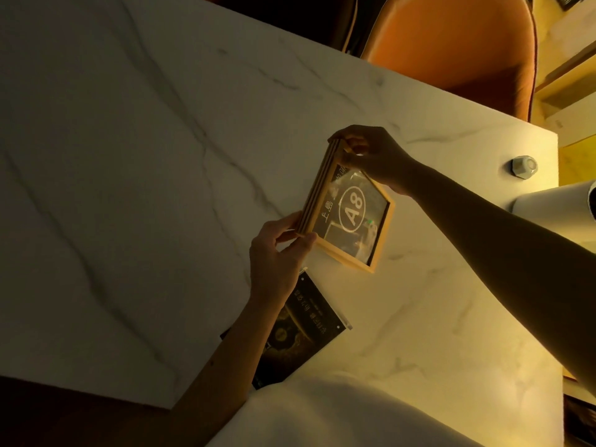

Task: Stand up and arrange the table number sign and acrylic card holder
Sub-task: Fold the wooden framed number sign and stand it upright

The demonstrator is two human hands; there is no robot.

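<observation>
The table number sign is a house-shaped clear panel in a light wooden frame, marked "A8" in a white circle. Both hands hold it tilted just above the white marble table. My left hand grips the near end of its thick wooden base. My right hand pinches the far end of that base. The acrylic card holder, a clear slab with a black and gold card inside, lies flat on the table under my left forearm, partly hidden by it.
An orange upholstered chair stands at the table's far edge. A small faceted metal object sits near the right edge, beside a white cylindrical thing. White clothing fills the bottom of the view.
</observation>
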